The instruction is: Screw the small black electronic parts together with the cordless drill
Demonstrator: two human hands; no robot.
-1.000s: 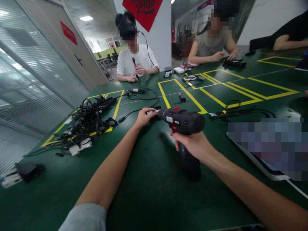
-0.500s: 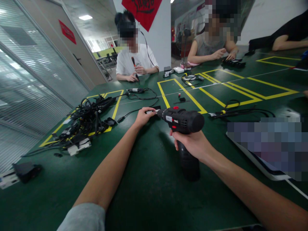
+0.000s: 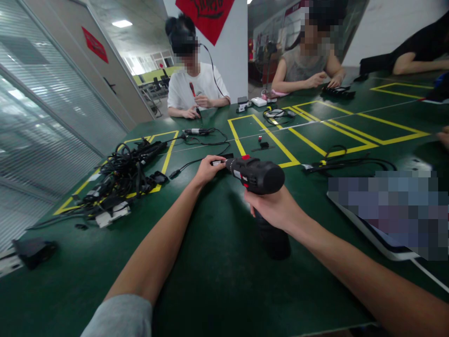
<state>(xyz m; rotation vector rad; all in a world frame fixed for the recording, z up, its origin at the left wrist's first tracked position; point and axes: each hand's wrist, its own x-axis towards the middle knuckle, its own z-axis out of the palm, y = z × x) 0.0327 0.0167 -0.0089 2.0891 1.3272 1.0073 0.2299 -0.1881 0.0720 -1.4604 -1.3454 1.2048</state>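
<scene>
My right hand (image 3: 275, 208) is wrapped round the grip of a black cordless drill (image 3: 257, 175) with red trim, its battery foot near the green table (image 3: 217, 262). The drill's nose points left at a small black and white part (image 3: 220, 162) with a black cable (image 3: 189, 164) running off it. My left hand (image 3: 207, 169) pinches that part down on the table, right at the drill's tip.
A tangle of black cables and adapters (image 3: 122, 180) lies left on yellow floor-tape squares. More cable (image 3: 347, 163) lies right, beside a white-edged tablet (image 3: 372, 234). Across the table sit a person in white (image 3: 196, 89) holding a red tool and a person in grey (image 3: 305, 68).
The drill has tilted so its rear faces me more and shifted slightly left. My left hand stays on the small part.
</scene>
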